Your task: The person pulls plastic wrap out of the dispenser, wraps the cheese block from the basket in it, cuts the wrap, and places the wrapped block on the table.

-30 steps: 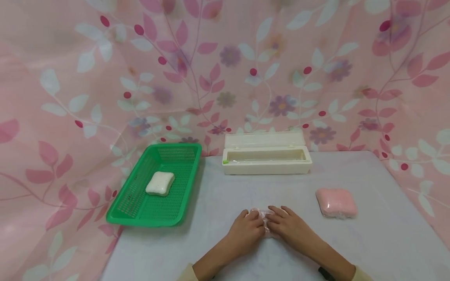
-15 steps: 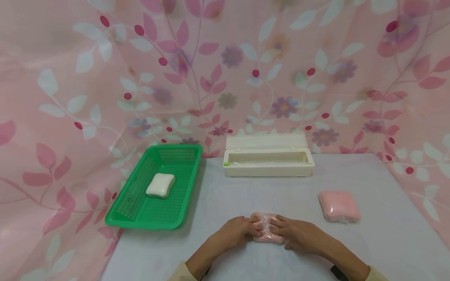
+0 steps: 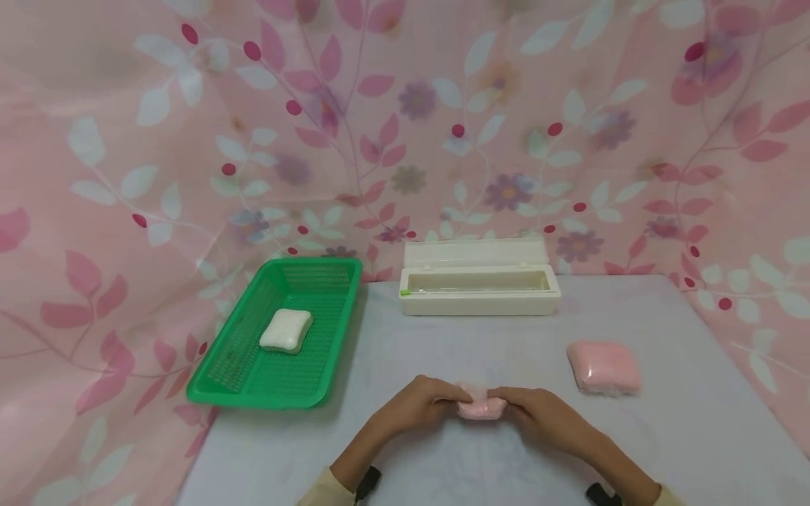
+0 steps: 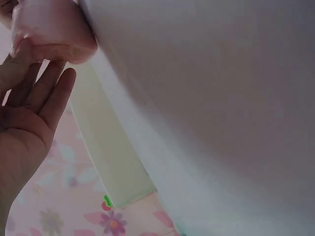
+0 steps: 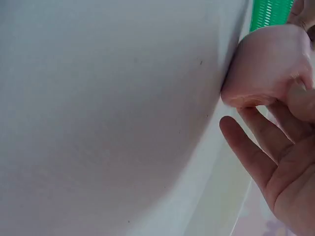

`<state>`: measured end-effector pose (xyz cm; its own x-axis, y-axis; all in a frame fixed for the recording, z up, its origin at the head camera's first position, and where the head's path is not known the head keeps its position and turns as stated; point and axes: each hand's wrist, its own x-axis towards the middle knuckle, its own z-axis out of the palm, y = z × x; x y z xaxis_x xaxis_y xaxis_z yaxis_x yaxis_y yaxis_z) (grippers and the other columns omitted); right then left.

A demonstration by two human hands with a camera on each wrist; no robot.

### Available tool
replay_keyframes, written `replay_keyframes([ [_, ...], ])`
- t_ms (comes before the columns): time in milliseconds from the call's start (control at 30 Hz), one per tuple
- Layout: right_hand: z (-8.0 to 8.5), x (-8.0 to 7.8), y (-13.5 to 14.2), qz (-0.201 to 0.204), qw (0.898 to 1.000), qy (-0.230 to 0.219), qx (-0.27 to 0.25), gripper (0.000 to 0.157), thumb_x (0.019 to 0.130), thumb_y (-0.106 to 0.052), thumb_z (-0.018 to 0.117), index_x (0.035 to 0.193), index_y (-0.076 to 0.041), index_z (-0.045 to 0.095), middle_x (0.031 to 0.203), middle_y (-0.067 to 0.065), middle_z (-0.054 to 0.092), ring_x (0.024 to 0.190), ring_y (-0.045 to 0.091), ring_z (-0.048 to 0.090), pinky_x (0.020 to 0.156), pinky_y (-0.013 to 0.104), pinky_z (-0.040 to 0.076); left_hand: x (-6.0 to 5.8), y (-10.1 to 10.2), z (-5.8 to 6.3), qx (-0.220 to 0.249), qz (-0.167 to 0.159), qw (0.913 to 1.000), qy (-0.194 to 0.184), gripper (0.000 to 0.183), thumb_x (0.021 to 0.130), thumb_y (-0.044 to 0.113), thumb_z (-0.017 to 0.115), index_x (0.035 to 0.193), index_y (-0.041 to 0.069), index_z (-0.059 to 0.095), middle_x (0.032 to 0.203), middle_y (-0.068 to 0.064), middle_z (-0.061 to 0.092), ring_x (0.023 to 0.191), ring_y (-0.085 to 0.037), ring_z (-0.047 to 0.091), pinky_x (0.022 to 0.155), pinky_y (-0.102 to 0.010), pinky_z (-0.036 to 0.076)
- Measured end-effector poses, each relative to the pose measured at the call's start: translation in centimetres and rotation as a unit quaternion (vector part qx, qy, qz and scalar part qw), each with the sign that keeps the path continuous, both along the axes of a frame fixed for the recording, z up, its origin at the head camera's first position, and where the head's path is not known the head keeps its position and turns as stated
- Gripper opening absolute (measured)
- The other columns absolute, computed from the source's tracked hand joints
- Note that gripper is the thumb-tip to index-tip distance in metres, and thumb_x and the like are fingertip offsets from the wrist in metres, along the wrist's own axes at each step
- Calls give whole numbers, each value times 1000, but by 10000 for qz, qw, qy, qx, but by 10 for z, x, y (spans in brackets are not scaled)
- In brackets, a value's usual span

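No text, label, brand, number or sign can be read in any of the views.

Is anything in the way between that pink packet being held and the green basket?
Only the left hand, pinching the pink packet on that side, and the raised wall of the green basket; no other object is visible between them.

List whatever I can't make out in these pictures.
- Head view: the side ends of the held pink packet, covered by the left hand and right hand.
- Head view: what the green tab on the white box is; too small.
- Left wrist view: the packet's upper part, cut off by the top edge.
- Right wrist view: most of the green basket, cut off by the top edge.
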<state>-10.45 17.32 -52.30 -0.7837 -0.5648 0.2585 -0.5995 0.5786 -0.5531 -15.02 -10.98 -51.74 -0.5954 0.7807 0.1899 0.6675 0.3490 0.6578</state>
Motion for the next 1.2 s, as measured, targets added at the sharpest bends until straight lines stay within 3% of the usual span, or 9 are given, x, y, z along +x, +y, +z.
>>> replay_keyframes([
  [133,3,-6,-5,-510,9884,-1289,-623,17,105,-24,49,113,-17,62,83,-8,63,74,7,60,65,29,52,-4,4,2,597,826,9855,-1358,23,98,14,63,119,9,71,109,4,71,98,-3,65,81,-22,52],
  [200,4,-9,-8,-633,9708,-2081,-1015,25,106,-26,47,113,-7,62,75,-4,61,68,13,60,60,30,52,-6,9,1,734,1359,9673,-2011,22,98,17,62,116,7,71,102,2,71,86,-6,67,72,-24,55],
  [300,4,-12,-13,-890,9476,-2838,-1164,38,105,-31,48,115,4,62,73,2,63,63,18,61,54,32,52,-6,14,-2,549,2027,9478,-2399,19,97,16,63,108,3,72,89,1,70,71,-9,64,60,-27,54],
  [400,3,-13,-19,-1418,9548,-2534,-630,31,102,-27,55,111,0,66,73,0,64,62,15,58,55,32,49,-4,18,-6,-8,2380,9559,-1724,17,96,13,62,106,4,73,85,1,69,67,-8,59,59,-26,50],
  [500,4,-14,-21,-1701,9723,-1595,-155,23,97,-24,63,114,-9,68,88,-2,68,75,13,61,64,32,50,1,21,-6,-471,2355,9701,-363,17,94,10,62,106,8,73,91,1,69,76,-8,61,66,-26,50],
  [633,9,-13,-14,-869,9944,-605,5,36,88,-34,75,119,-20,67,127,3,63,109,21,62,83,41,52,7,19,-1,-633,1765,9783,876,10,91,17,70,100,15,74,104,4,67,96,-8,62,82,-24,50],
  [800,9,-13,-10,155,9981,-431,413,27,81,-39,80,103,-29,68,134,5,60,116,24,60,89,42,50,12,13,3,-1025,916,9840,1131,20,80,30,83,93,19,72,110,6,64,104,-7,58,87,-20,46],
  [1067,1,-8,-10,359,9943,-983,205,55,83,-30,79,130,-5,61,100,-14,69,90,5,62,77,33,51,28,20,-11,-1279,861,9763,1520,16,79,27,84,86,19,71,110,3,65,99,-10,57,82,-18,47],
  [1200,2,-8,-11,426,9943,-925,315,40,82,-33,80,115,-15,65,111,-5,68,92,9,61,77,32,50,29,23,-12,-1429,900,9714,1667,20,77,32,84,83,22,68,106,6,61,90,-7,52,72,-14,43],
])
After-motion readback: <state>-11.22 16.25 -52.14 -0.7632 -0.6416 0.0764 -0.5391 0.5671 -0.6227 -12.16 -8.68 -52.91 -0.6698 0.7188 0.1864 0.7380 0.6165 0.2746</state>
